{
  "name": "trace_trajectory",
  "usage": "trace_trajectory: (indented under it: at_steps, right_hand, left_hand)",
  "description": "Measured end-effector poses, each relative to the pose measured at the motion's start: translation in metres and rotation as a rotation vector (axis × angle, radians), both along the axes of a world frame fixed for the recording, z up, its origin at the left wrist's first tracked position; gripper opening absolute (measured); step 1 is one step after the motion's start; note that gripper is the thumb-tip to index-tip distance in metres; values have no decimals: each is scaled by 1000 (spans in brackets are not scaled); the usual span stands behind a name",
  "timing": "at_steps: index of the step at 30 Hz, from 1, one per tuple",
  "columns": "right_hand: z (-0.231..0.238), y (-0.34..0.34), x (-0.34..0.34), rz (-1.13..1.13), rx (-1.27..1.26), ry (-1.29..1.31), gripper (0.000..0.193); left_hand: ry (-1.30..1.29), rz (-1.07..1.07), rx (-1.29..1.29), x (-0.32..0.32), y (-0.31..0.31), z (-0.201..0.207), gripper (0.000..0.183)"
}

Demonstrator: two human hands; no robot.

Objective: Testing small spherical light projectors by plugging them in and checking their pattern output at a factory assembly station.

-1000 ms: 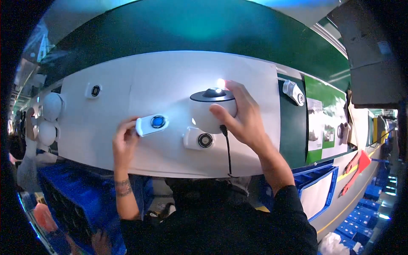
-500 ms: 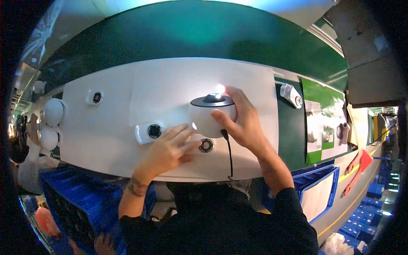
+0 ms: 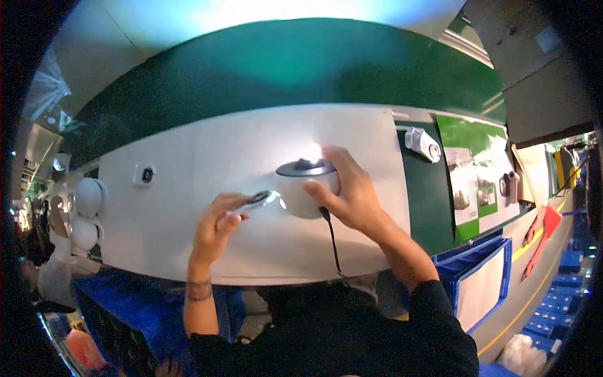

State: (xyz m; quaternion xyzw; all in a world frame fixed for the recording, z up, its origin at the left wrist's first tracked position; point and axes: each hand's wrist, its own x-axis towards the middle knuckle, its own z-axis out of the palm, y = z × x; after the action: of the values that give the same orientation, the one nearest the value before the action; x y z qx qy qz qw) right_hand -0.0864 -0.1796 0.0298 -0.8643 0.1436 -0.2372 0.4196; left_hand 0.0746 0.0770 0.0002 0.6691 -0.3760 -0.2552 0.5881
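My left hand (image 3: 213,231) pinches a small white part with a round black lens-like face (image 3: 260,198), held tilted above the white work mat. Its tip comes close to a white rounded device (image 3: 300,196) with a wide dark disc on top and a bright light at the disc's far edge. My right hand (image 3: 355,198) grips that device from its right side, thumb on the near face and fingers round the back. A black cable (image 3: 334,245) runs from the device down to the mat's near edge. The device's right side is hidden by my hand.
Another white part with a black round face (image 3: 146,175) lies on the mat's left. White domes (image 3: 88,198) stand at the far left. A wrapped white unit (image 3: 423,144) and a green-and-white printed sheet (image 3: 474,179) lie on the right. Blue crates (image 3: 480,283) stand below the table.
My left hand has lifted, holding a white part upright beside the device. The two white parts that lay near it no longer show on the mat. My right hand keeps its grip on the device.
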Motion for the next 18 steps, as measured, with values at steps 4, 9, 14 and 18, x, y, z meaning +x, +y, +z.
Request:
trace_trajectory:
  at_steps: [4, 9, 14, 18]
  right_hand:
    - [2, 1, 2, 6, -84, 18, 63]
    - [3, 10, 6, 7, -144, 18, 69]
    - [4, 11, 11, 4, -225, 36, 78]
    - [1, 2, 5, 23, -110, 25, 88]
  left_hand:
    - [-403, -133, 123, 10, -4, -1, 37]
    - [-78, -79, 68, -21, -30, -25, 61]
    - [15, -107, -28, -46, -63, -32, 97]
    - [293, -125, -47, -40, -75, -18, 101]
